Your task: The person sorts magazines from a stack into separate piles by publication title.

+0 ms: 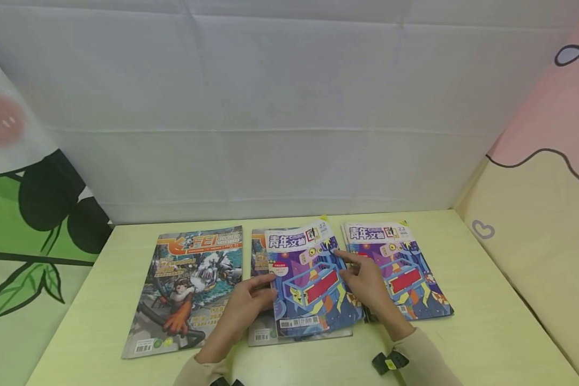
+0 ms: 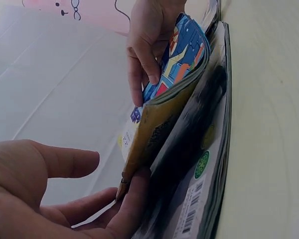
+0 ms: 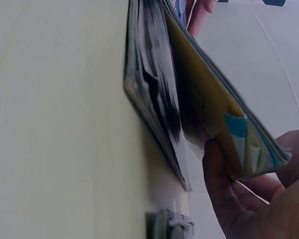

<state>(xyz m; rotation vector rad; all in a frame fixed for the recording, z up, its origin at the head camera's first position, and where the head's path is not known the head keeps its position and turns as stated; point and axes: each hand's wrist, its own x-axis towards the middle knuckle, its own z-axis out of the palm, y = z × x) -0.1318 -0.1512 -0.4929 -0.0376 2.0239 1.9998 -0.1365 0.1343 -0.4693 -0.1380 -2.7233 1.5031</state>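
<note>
A purple-blue magazine (image 1: pixel 313 289) is tilted above a grey-covered magazine (image 1: pixel 262 336) in the middle of the table. My left hand (image 1: pixel 246 305) holds its left edge, some fingers beneath it. In the left wrist view, the left thumb (image 2: pixel 74 162) stands apart from the cover. At the right edge my right hand (image 1: pixel 369 284) grips it, with thumb and index finger on the cover. The right wrist view shows a finger of that hand (image 3: pixel 217 167) against the yellowish back cover (image 3: pixel 209 99). The lower magazine is largely hidden.
Another grey magazine (image 1: pixel 188 295) with an orange title band lies to the left. On the right rests a stack topped by a matching purple magazine (image 1: pixel 405 273). A white cloth wall (image 1: pixel 289 118) rises behind the pale yellow table (image 1: pixel 487 321).
</note>
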